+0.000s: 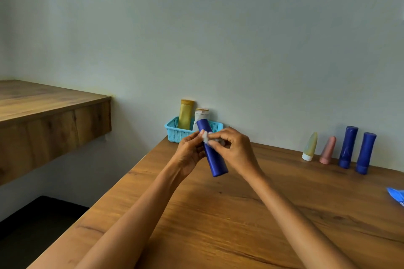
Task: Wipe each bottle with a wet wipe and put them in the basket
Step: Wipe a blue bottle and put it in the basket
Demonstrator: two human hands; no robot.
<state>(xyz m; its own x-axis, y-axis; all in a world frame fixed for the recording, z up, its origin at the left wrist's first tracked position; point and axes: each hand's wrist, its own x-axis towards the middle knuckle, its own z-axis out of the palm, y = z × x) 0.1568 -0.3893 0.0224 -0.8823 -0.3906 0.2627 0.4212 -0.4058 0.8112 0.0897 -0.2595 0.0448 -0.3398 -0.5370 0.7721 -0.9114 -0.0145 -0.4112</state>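
Observation:
I hold a blue bottle [215,159] tilted in the air above the wooden table [240,214]. My left hand [189,153] grips its middle from the left. My right hand [234,148] pinches a small white wet wipe [206,136] against the bottle's upper part. Behind the hands stands a light-blue basket [172,131] against the wall, with a yellow bottle [185,114] and a white bottle [201,116] upright in it. To the right, along the wall, stand a pale yellow tube [310,146], a pink tube [328,150] and two blue bottles [348,147] [366,153].
A blue wipe packet [396,195] lies at the table's right edge, partly cut off. A second wooden counter [43,102] sits higher on the left, with a gap and dark floor [32,225] between it and the table.

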